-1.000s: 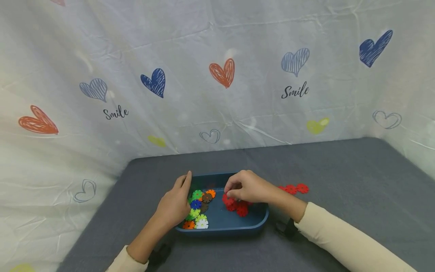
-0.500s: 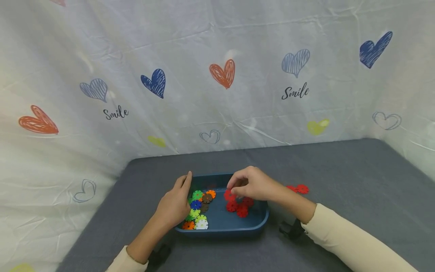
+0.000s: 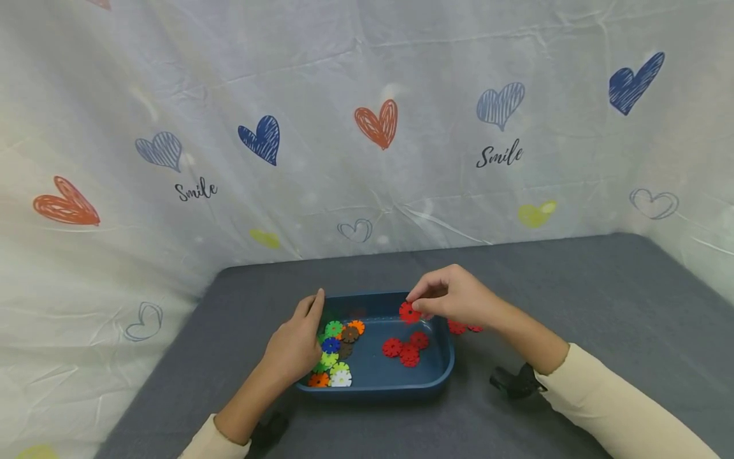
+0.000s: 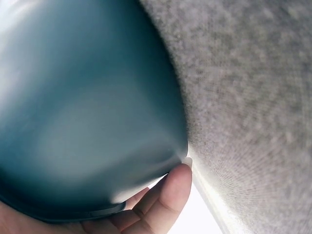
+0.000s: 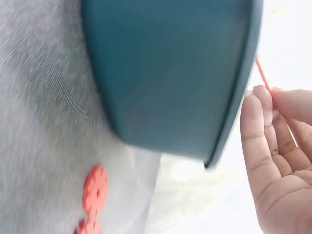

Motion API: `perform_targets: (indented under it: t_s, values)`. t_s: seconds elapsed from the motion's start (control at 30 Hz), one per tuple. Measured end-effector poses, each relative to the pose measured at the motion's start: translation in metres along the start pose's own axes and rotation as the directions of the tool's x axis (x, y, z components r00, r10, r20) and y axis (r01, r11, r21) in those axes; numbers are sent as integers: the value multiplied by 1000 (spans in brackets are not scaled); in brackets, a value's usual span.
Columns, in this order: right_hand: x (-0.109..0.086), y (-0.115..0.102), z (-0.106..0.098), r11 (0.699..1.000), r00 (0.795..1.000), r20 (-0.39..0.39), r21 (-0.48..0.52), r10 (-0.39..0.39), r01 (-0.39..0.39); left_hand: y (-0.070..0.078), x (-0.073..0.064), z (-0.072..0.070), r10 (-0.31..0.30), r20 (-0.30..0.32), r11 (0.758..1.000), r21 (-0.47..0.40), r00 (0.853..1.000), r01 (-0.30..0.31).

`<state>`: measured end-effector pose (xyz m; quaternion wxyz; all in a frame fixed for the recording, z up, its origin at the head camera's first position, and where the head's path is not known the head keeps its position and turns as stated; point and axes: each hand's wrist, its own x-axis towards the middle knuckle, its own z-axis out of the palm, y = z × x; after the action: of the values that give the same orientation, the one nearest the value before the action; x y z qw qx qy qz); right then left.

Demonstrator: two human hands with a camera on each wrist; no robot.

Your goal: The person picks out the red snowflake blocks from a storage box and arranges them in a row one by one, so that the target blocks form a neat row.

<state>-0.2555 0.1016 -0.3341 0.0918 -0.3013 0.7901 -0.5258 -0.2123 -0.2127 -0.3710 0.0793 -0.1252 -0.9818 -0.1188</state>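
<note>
My left hand grips the left wall of a dark blue plastic tray; in the left wrist view its fingers curl round the tray's outside. Over the tray's back right part, my right hand pinches a red notched plastic disc between thumb and fingertips. That disc shows edge-on as a thin red line in the right wrist view. Beneath it, several red discs lie together on the tray floor. Green, blue, brown, orange and white discs cluster at the left end, partly behind my left hand.
More red discs lie on the grey cloth-covered table just right of the tray, partly behind my right forearm. A white curtain printed with hearts hangs behind the table.
My right hand has lifted a red disc from the red group and moved up and right with it. The left hand and the tray have stayed in place.
</note>
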Motion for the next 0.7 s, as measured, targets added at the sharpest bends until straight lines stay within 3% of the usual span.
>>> perform_targets:
  t_s: [0.4, 0.7]
  values:
    - [-29, 10, -31, 996, 991, -105, -24, 81, -84, 1, 1, -1, -11, 10, 1000, -3, 1000, 12]
    - [-43, 18, -47, 992, 985, -126, -36, 117, -122, 0, 1, 1, -9, 11, 1000, 3, 1000, 9]
